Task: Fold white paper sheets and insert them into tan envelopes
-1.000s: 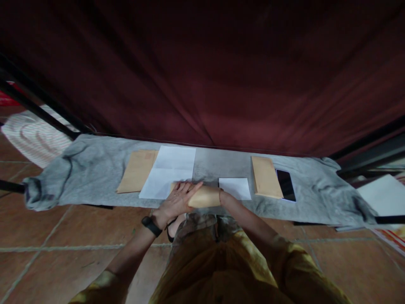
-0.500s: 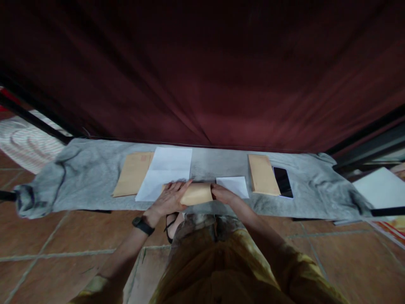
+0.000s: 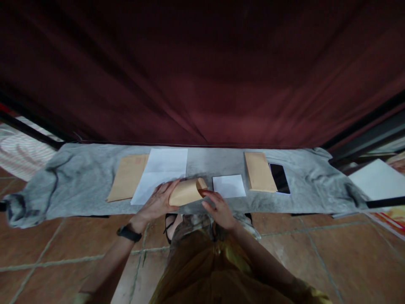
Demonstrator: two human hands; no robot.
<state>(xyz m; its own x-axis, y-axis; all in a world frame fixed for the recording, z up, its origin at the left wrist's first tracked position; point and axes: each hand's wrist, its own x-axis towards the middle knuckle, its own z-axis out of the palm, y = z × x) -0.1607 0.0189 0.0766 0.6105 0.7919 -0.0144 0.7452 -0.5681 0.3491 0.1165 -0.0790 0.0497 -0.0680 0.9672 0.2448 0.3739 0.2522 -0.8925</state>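
A brown paper envelope (image 3: 186, 193) bows open between my hands, its mouth facing right. My left hand (image 3: 158, 198) grips its left end, thumb and fingers round the two edges. At the mouth is my right hand (image 3: 218, 209), fingertips at the opening with the thumb apart below; whether they pinch the rim I cannot make out. White sheets of paper (image 3: 166, 162) with a crease lie just beyond my left hand. A small folded white paper (image 3: 229, 186) rests to the right of the envelope.
A stack of brown envelopes (image 3: 127, 177) lies at the left, another stack of envelopes (image 3: 259, 171) at the right, beside a phone (image 3: 279, 178). All lie on a narrow bench covered with grey cloth (image 3: 303, 177). A dark red curtain (image 3: 202, 93) hangs behind it.
The envelope has been lifted and tilted, and its mouth now gapes wider. My right hand has drawn back toward me, its fingers coming into sight. The view has shifted slightly.
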